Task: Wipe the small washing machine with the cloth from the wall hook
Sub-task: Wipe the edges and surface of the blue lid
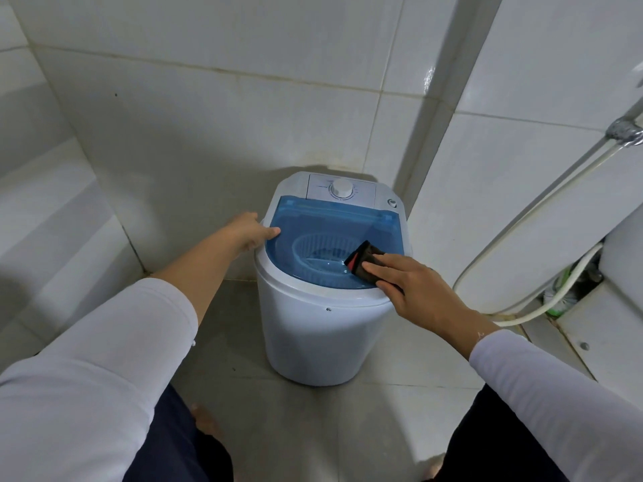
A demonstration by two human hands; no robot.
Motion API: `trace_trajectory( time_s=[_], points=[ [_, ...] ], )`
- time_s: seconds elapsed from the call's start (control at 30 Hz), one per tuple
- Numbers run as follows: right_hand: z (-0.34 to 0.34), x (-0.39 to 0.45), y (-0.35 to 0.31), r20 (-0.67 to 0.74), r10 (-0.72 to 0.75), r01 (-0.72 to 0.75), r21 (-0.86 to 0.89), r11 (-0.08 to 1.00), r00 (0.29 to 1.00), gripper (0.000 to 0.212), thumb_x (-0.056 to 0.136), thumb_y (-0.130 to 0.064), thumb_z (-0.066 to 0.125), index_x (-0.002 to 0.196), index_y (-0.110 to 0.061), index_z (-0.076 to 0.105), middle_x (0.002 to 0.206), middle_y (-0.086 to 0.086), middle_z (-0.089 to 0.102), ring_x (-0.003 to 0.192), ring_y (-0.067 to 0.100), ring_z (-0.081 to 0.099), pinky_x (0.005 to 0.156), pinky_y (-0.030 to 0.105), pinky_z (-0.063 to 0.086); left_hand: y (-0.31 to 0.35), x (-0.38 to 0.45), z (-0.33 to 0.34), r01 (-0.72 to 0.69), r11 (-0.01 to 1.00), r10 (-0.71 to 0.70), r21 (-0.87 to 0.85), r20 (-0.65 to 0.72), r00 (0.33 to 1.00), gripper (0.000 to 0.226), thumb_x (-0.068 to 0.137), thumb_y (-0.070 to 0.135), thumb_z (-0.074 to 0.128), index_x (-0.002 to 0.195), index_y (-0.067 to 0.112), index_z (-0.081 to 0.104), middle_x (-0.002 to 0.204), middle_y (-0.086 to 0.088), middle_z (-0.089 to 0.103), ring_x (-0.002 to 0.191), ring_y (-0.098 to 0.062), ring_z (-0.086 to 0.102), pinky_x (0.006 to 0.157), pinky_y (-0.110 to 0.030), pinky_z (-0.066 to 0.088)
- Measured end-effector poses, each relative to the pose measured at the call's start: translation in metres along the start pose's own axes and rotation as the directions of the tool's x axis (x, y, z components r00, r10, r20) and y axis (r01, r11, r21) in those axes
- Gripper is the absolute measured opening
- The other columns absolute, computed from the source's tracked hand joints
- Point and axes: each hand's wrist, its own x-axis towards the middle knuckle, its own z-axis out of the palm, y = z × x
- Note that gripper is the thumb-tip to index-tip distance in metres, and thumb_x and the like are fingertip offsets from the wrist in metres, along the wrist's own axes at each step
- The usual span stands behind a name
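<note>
The small white washing machine (323, 328) was seen on the floor in a tiled corner, its blue see-through lid (320, 234) shut, with a white dial (341, 188) at the 12 o'clock edge. The cloth (366, 260), dark with a red strip, was pressed flat on the lid at about 4 o'clock under the right hand (414, 290), whose fingers were laid out straight over it. The left hand (248, 231) was set against the rim at 9 o'clock, fingers loosely curled, nothing gripped. A white hose (542, 210) was hung in a loop at 3 o'clock, well apart from the machine, below a metal tap fitting (624, 131).
</note>
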Motion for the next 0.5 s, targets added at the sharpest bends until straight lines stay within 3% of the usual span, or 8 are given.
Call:
trace_trajectory(
  time_s=[0.17, 0.27, 0.4, 0.5],
  points=[
    [-0.015, 0.003, 0.009, 0.064, 0.043, -0.041, -0.031, 0.999, 0.997, 0.037, 0.097, -0.020, 0.043, 0.133, -0.022, 0.050, 0.142, 0.000, 0.049, 0.129, 0.021, 0.044, 0.107, 0.029, 0.035, 0.003, 0.001, 0.002, 0.006, 1.000, -0.005, 0.031, -0.021, 1.000, 0.071, 0.090, 0.033, 0.060, 0.147, 0.008, 0.027, 0.151, -0.013, 0.035, 0.136, -0.033, 0.038, 0.110, -0.047, 0.035],
    [-0.030, 0.014, 0.000, -0.008, 0.021, -0.021, 0.007, 1.000, 1.000, 0.037, 0.096, -0.016, 0.045, 0.132, -0.019, 0.052, 0.139, 0.004, 0.052, 0.126, 0.024, 0.047, 0.106, 0.031, 0.036, 0.004, 0.001, 0.002, -0.005, 0.999, 0.007, 0.051, -0.034, 0.999, 0.070, 0.090, 0.031, 0.061, 0.147, 0.008, 0.028, 0.152, -0.012, 0.034, 0.137, -0.033, 0.037, 0.112, -0.046, 0.033],
    [-0.041, 0.034, -0.041, -0.078, -0.172, 0.178, 0.075, 0.981, 0.982, 0.039, 0.093, -0.011, 0.048, 0.132, -0.016, 0.051, 0.133, 0.009, 0.056, 0.118, 0.030, 0.052, 0.102, 0.038, 0.042, 0.002, 0.003, -0.003, -0.020, 0.997, 0.021, 0.070, -0.017, 1.000, 0.072, 0.089, 0.034, 0.062, 0.147, 0.008, 0.029, 0.153, -0.013, 0.033, 0.138, -0.033, 0.035, 0.113, -0.044, 0.030],
    [-0.027, 0.045, -0.077, -0.018, -0.321, 0.321, 0.076, 0.944, 0.947, 0.043, 0.094, -0.014, 0.048, 0.135, -0.024, 0.047, 0.135, 0.005, 0.054, 0.117, 0.026, 0.050, 0.100, 0.040, 0.044, 0.000, 0.004, -0.006, -0.006, 0.997, 0.007, 0.072, -0.020, 1.000, 0.071, 0.087, 0.040, 0.062, 0.143, 0.005, 0.036, 0.147, -0.016, 0.041, 0.132, -0.035, 0.041, 0.110, -0.045, 0.034]
  ],
)
